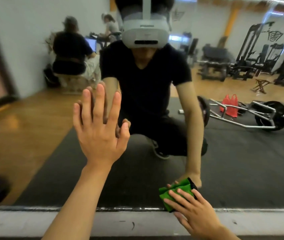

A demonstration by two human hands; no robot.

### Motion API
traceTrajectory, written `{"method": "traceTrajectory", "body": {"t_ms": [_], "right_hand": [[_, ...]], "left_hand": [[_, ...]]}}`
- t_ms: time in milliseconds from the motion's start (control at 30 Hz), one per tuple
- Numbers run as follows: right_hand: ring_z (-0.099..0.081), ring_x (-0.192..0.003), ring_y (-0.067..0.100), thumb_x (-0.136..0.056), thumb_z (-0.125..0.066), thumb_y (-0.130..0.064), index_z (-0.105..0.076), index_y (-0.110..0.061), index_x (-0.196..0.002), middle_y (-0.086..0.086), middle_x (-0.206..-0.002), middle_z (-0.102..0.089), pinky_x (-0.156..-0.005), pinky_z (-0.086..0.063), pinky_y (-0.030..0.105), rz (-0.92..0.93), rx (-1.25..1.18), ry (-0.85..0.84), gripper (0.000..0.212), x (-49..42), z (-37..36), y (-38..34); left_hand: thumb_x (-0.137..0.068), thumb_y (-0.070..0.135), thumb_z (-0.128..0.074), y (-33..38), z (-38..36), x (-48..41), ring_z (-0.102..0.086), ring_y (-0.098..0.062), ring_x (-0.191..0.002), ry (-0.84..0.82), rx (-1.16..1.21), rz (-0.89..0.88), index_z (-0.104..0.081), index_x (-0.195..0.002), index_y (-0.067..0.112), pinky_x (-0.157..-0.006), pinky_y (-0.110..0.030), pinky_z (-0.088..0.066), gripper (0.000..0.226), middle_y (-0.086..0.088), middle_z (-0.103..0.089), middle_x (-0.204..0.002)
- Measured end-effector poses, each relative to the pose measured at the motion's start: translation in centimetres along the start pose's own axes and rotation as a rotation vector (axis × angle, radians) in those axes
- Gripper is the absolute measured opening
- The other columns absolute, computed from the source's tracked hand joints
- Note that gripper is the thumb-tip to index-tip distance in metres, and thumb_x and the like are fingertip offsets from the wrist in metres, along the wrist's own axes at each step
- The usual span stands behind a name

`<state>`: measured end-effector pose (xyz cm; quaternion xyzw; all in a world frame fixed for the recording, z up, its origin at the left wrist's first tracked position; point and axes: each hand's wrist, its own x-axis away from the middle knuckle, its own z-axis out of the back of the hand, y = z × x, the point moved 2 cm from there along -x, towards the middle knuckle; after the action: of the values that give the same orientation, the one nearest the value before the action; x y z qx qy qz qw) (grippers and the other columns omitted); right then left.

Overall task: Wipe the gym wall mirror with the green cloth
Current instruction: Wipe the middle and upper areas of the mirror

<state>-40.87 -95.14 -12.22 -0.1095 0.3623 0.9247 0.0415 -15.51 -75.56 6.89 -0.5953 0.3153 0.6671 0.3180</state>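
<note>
while left hand (99,135) rests spread-fingered on glossy mirror (241,161), right hand (194,211) presses folded green cloth (174,193), fingers straight

Glossy glass mirror (241,161), soft green cloth (174,193)

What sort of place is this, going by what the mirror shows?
Very likely a gym. The wall mirror reflects black weight machines at the back and a plate-loaded bar lying on dark rubber matting.
</note>
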Motion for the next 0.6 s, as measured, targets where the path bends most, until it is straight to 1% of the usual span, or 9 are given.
{"method": "traceTrajectory", "body": {"t_ms": [67,133,167,233,333,367,433,500,600], "right_hand": [[-0.008,-0.161,0.011,-0.110,-0.020,-0.050,-0.016,-0.038,-0.167,-0.016,-0.166,-0.030,-0.130,0.007,0.040,0.046,0.006,0.008,0.058,0.1,0.8,1.5],[-0.017,-0.159,0.012,-0.109,-0.026,-0.050,-0.019,-0.039,-0.166,-0.015,-0.170,-0.019,-0.130,0.007,0.040,0.054,-0.070,0.109,0.059,-1.6,4.1,4.3],[-0.016,-0.160,0.014,-0.109,-0.028,-0.051,-0.019,-0.039,-0.166,-0.014,-0.173,-0.013,-0.130,0.006,0.040,0.030,-0.112,0.200,0.059,-3.2,6.3,6.4],[-0.007,-0.162,0.017,-0.109,-0.027,-0.050,-0.018,-0.038,-0.166,-0.008,-0.176,-0.005,-0.129,0.002,0.042,-0.028,-0.114,0.387,0.059,-7.2,11.9,11.3],[0.001,-0.162,0.024,-0.110,-0.025,-0.049,-0.019,-0.034,-0.166,0.002,-0.175,-0.004,-0.128,0.000,0.051,-0.189,-0.088,0.590,0.059,-13.0,20.5,18.3],[0.001,-0.162,0.026,-0.110,-0.025,-0.049,-0.021,-0.032,-0.166,0.005,-0.173,-0.005,-0.128,0.000,0.053,-0.242,-0.094,0.624,0.059,-14.3,22.5,19.6],[-0.007,-0.161,0.035,-0.109,-0.025,-0.050,-0.025,-0.028,-0.165,0.008,-0.171,-0.009,-0.128,-0.001,0.057,-0.324,-0.098,0.669,0.060,-15.6,24.4,20.2],[-0.014,-0.158,0.042,-0.109,-0.025,-0.052,-0.025,-0.028,-0.165,0.011,-0.170,-0.012,-0.128,-0.001,0.058,-0.364,-0.063,0.686,0.061,-15.6,24.0,19.3],[-0.015,-0.157,0.043,-0.109,-0.026,-0.052,-0.021,-0.030,-0.166,0.013,-0.170,-0.015,-0.128,-0.001,0.058,-0.399,-0.036,0.692,0.061,-15.7,23.3,18.9]], "left_hand": [[-0.105,0.043,-0.036,-0.1,-0.1,0.0,-0.024,-0.039,-0.158,0.013,0.006,-0.002,-0.028,-0.167,0.022,-0.130,-0.055,-0.014,0.066,-0.015,-0.027,-0.170],[-0.106,0.043,-0.035,-0.2,-0.1,0.3,-0.021,-0.037,-0.160,0.020,0.009,0.014,-0.026,-0.168,0.024,-0.130,-0.055,-0.014,0.065,-0.014,-0.027,-0.170],[-0.106,0.043,-0.035,-0.1,-0.1,0.4,-0.019,-0.035,-0.161,0.020,0.014,0.017,-0.026,-0.168,0.025,-0.130,-0.055,-0.014,0.066,-0.013,-0.026,-0.171],[-0.105,0.043,-0.036,0.1,0.0,0.6,-0.014,-0.032,-0.163,0.005,0.031,0.007,-0.024,-0.169,0.025,-0.130,-0.055,-0.014,0.067,-0.007,-0.019,-0.175],[-0.104,0.041,-0.041,0.2,-0.1,0.5,-0.012,-0.032,-0.163,-0.030,0.045,0.001,-0.021,-0.170,0.025,-0.129,-0.056,-0.013,0.071,-0.004,-0.011,-0.177],[-0.103,0.041,-0.042,0.3,-0.1,0.5,-0.011,-0.031,-0.163,-0.042,0.052,0.009,-0.021,-0.170,0.026,-0.130,-0.055,-0.012,0.072,-0.003,-0.009,-0.178],[-0.102,0.040,-0.045,0.1,0.1,0.4,-0.009,-0.030,-0.164,-0.073,0.068,0.020,-0.022,-0.170,0.026,-0.130,-0.054,-0.010,0.073,-0.003,-0.008,-0.178],[-0.102,0.039,-0.047,0.0,0.2,0.6,-0.009,-0.030,-0.164,-0.090,0.090,0.014,-0.024,-0.169,0.025,-0.130,-0.053,-0.009,0.072,-0.003,-0.009,-0.178],[-0.103,0.039,-0.047,-0.1,0.3,0.4,-0.010,-0.030,-0.164,-0.099,0.098,0.004,-0.025,-0.169,0.025,-0.130,-0.052,-0.009,0.071,-0.003,-0.011,-0.178]]}}
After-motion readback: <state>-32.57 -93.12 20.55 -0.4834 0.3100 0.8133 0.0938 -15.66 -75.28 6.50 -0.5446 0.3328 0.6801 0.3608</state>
